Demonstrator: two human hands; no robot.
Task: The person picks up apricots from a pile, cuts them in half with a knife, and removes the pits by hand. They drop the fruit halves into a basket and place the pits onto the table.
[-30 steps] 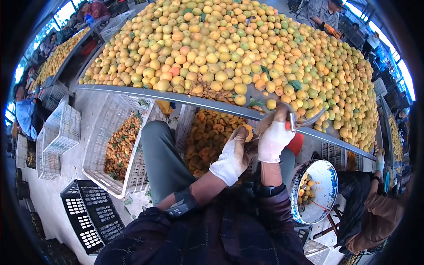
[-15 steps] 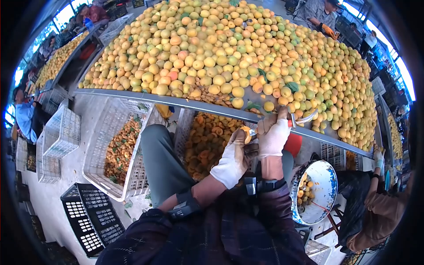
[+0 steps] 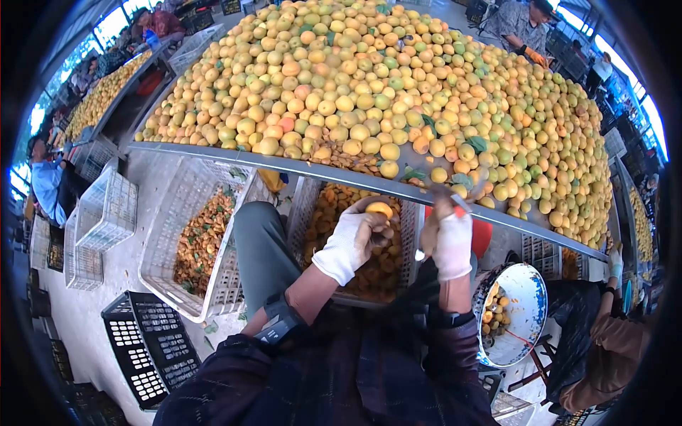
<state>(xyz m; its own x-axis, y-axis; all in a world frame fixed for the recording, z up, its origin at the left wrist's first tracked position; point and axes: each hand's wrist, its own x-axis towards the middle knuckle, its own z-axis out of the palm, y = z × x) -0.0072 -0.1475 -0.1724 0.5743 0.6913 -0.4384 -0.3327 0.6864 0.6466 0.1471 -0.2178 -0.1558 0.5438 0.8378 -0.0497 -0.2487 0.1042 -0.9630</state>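
Observation:
My left hand [image 3: 355, 238], in a white glove with bare stained fingers, holds a yellow-orange fruit [image 3: 379, 209] above a crate of fruit pieces [image 3: 328, 213]. Apart from it on the right, my right hand [image 3: 447, 231] is closed round a red-handled tool [image 3: 458, 210]. The tool's curved metal part is blurred over the table edge, and a small shiny tip shows below the hand. Beyond both hands, a large heap of yellow and orange fruit [image 3: 341, 92] covers the table.
The table's metal edge [image 3: 284, 163] runs just beyond my hands. To the left are a white crate of scraps [image 3: 202, 241] and a black crate [image 3: 153, 348]. A white bucket [image 3: 526, 305] stands right, beside a seated person [image 3: 604, 341]. Another person [image 3: 518, 28] is across the table.
My hands have separated. The left one has moved left and down with the fruit, while the right one has turned, keeping the tool.

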